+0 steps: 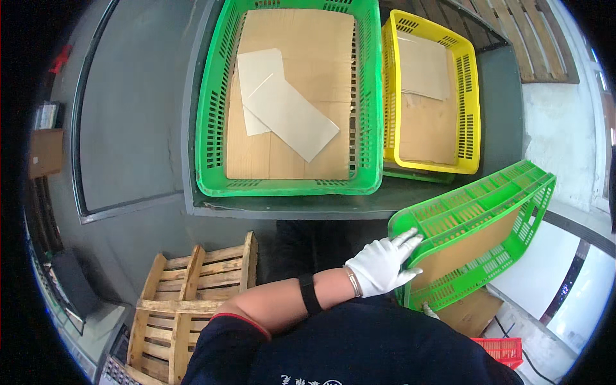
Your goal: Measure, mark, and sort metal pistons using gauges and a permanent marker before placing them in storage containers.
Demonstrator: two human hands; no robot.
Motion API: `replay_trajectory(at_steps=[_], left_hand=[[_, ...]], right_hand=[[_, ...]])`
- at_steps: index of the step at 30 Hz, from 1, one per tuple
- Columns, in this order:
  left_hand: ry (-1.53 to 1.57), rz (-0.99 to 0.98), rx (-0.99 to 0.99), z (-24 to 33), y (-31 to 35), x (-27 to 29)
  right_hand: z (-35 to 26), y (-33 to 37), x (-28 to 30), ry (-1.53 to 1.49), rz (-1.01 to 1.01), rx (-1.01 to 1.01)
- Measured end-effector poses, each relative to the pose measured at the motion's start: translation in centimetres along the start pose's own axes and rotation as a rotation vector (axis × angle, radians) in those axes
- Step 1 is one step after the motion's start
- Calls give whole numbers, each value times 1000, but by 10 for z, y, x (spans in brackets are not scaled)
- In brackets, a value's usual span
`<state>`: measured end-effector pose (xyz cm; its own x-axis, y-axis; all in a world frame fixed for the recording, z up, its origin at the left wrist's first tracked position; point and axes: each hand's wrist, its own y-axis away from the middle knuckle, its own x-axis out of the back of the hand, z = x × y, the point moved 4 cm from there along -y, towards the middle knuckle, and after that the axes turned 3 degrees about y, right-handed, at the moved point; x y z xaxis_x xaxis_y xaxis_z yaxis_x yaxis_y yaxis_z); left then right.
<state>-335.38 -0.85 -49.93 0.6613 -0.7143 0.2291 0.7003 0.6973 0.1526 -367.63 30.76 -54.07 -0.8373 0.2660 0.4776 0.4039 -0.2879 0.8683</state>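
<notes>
A green plastic crate is tilted on its side at the right, with a sheet of brown cardboard inside it. My left hand, in a white glove, reaches across my body and grips the crate's near end, fingers over the rim and thumb below. Only a few gloved fingertips of my right hand show, curled at the crate's lower edge; the rest is hidden. A larger green crate lies flat ahead, lined with cardboard, holding a thin light-grey plate across another similar plate.
A yellow crate with pale sheets stands beside the large green one on a dark grey bench. Wooden pallets lie on the floor at lower left. A red crate and a cardboard box sit at lower right.
</notes>
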Motion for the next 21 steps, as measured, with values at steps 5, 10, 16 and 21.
replay_trajectory(at_steps=[5, 10, 16, 21], left_hand=[[125, 43, 90, 10, -12, 8], [39, 168, 205, 9, -24, -14], [426, 168, 401, 21, -26, 25], [176, 390, 115, 64, -18, 123]], right_hand=[[0, 20, -24, -77, 8, 35], [9, 14, -34, -173, -45, 67], [8, 8, -30, -329, -268, 416], [-27, 77, -90, -158, -405, 453]])
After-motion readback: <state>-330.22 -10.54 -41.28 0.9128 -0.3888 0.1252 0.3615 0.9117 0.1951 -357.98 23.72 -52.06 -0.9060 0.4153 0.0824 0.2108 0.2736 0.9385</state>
